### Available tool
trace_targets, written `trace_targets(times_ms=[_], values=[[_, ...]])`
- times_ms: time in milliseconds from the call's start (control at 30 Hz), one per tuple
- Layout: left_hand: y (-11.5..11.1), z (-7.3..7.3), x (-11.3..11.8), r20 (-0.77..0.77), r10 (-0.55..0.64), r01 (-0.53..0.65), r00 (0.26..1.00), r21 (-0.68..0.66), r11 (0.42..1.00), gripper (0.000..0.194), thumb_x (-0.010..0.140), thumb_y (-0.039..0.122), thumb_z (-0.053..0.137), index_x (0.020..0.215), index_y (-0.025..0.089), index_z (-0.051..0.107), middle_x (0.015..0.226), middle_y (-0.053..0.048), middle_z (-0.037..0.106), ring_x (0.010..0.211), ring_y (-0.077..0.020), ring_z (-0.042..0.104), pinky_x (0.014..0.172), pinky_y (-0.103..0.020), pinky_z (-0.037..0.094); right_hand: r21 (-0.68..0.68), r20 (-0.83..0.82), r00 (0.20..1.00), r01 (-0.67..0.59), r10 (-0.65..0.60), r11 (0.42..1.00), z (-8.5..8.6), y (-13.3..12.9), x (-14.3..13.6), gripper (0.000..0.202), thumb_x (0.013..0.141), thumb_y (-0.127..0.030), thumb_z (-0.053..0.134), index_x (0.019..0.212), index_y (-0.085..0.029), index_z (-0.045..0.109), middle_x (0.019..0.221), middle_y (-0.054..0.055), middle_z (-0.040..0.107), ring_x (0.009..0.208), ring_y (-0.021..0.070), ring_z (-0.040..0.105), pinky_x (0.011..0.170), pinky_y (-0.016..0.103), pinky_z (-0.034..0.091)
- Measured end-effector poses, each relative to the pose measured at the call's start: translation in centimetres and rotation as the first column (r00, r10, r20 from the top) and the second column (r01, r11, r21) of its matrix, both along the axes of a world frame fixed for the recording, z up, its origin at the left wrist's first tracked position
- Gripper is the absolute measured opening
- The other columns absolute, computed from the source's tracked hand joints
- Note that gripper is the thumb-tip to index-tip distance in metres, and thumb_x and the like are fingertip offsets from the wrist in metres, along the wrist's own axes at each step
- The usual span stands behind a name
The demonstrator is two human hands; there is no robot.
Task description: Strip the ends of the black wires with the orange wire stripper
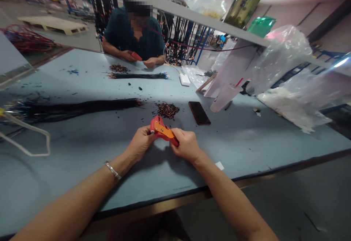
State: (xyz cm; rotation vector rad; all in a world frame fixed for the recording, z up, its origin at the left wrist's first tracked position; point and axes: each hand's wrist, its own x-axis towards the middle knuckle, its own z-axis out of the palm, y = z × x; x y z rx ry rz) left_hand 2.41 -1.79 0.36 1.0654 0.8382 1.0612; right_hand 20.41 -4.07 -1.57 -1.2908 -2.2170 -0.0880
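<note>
1. Pointing the head of the red-and-orange, pliers-shaped hand tool (163, 129) away and to the left, with its long axis slanting back down to the right, toward the handle end.
2. Held between both hands over the pale blue-grey, flat tabletop (246, 138), on the near side of a low heap of copper-and-black clippings (168, 111).
3. Grasping the handle end in the bare right hand (187, 145), back of the hand uppermost, forearm coming in from the lower right.
4. Reaching in from the lower left with the bare left hand (142, 139), a silver-coloured metal bracelet (113, 170) at the wrist; fingertips drawn together against the head, but cannot tell whether pinching anything small there.
5. Showing red at the head and grip, bright orange along the body, with small round metallic fittings on the upper face.
6. Placed left of a dark, red-edged smartphone (199, 113).
</note>
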Motion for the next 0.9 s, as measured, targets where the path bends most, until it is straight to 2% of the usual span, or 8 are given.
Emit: trace_targets(times_ms=[200, 367, 433, 500, 567, 633, 733, 900], values=[[0.4, -0.2, -0.4, -0.015, 0.014, -0.013, 1.000, 0.025, 1.000, 0.042, 0.054, 0.051, 0.083, 0.071, 0.014, 0.072, 0.067, -0.003, 0.067, 0.067, -0.0158, 0.057, 0.062, -0.024, 0.042, -0.055, -0.092, 0.995, -0.028, 0.023, 0.998, 0.2, 0.2, -0.3, 0.019, 0.076, -0.021, 0.051, 0.093, -0.018, 0.058, 0.079, 0.006, 0.067, 0.069, 0.0202, 0.062, 0.062, 0.027, 0.043], [0.8, 0.1, -0.8, -0.133, 0.151, -0.147, 0.979, 0.046, 0.988, 0.029, 0.068, 0.042, 0.074, 0.076, 0.015, 0.071, 0.055, 0.004, 0.053, 0.054, -0.0093, 0.044, 0.051, -0.020, 0.032, -0.276, -0.424, 0.906, -0.120, -0.008, 0.954, 2.1, -0.2, -0.5, 0.023, 0.077, -0.025, 0.056, 0.098, -0.018, 0.060, 0.076, 0.001, 0.063, 0.065, 0.0167, 0.056, 0.065, 0.028, 0.045], [1.1, 0.1, -0.9, -0.157, 0.196, -0.193, 0.968, 0.030, 0.981, 0.024, 0.069, 0.037, 0.071, 0.077, 0.015, 0.069, 0.053, 0.006, 0.048, 0.049, -0.0075, 0.038, 0.047, -0.020, 0.027, -0.415, -0.637, 0.770, -0.300, -0.039, 0.859, 2.7, -0.5, -0.2, 0.023, 0.079, -0.029, 0.059, 0.099, -0.017, 0.060, 0.079, 0.001, 0.062, 0.067, 0.0156, 0.057, 0.065, 0.028, 0.046], [1.3, 0.0, -1.1, -0.158, 0.207, -0.207, 0.966, 0.019, 0.978, 0.022, 0.069, 0.035, 0.070, 0.077, 0.015, 0.067, 0.056, 0.005, 0.050, 0.048, -0.0068, 0.038, 0.047, -0.020, 0.027, -0.478, -0.818, 0.563, -0.555, -0.115, 0.681, 2.8, -0.7, 0.3, 0.028, 0.080, -0.032, 0.061, 0.103, -0.016, 0.058, 0.083, 0.002, 0.063, 0.070, 0.0165, 0.060, 0.065, 0.029, 0.049], [1.6, -0.2, -1.3, -0.159, 0.207, -0.207, 0.965, 0.015, 0.978, 0.024, 0.069, 0.036, 0.070, 0.079, 0.015, 0.065, 0.060, 0.004, 0.053, 0.048, -0.0068, 0.040, 0.047, -0.020, 0.029, -0.461, -0.887, 0.397, -0.736, -0.236, 0.495, 2.6, -0.9, 0.8, 0.033, 0.078, -0.034, 0.064, 0.105, -0.015, 0.058, 0.085, 0.004, 0.064, 0.072, 0.0179, 0.064, 0.064, 0.030, 0.051], [1.7, -0.3, -1.4, -0.163, 0.214, -0.213, 0.963, 0.024, 0.977, 0.026, 0.069, 0.039, 0.072, 0.082, 0.017, 0.065, 0.063, 0.004, 0.055, 0.050, -0.0075, 0.043, 0.049, -0.021, 0.031, -0.448, -0.880, 0.325, -0.810, -0.347, 0.377, 2.1, -0.9, 1.2, 0.035, 0.075, -0.033, 0.068, 0.103, -0.014, 0.059, 0.086, 0.006, 0.065, 0.072, 0.0184, 0.065, 0.062, 0.031, 0.053], [1.9, -0.5, -1.5, -0.185, 0.237, -0.227, 0.954, 0.071, 0.971, 0.027, 0.070, 0.040, 0.073, 0.085, 0.018, 0.067, 0.067, 0.003, 0.058, 0.054, -0.0086, 0.045, 0.052, -0.022, 0.034, -0.425, -0.844, 0.260, -0.857, -0.468, 0.290, 1.5, -1.0, 1.2, 0.037, 0.072, -0.031, 0.071, 0.103, -0.013, 0.061, 0.084, 0.006, 0.067, 0.071, 0.0183, 0.067, 0.063, 0.030, 0.054], [1.9, -0.6, -1.7, -0.228, 0.264, -0.236, 0.937, 0.144, 0.961, 0.023, 0.075, 0.039, 0.069, 0.085, 0.019, 0.068, 0.060, 0.005, 0.050, 0.055, -0.0099, 0.039, 0.053, -0.023, 0.030, -0.365, -0.834, 0.181, -0.890, -0.522, 0.274, 1.7, -1.2, 0.8, 0.038, 0.072, -0.031, 0.071, 0.104, -0.012, 0.061, 0.083, 0.005, 0.068, 0.070, 0.0181, 0.067, 0.069, 0.032, 0.055]])
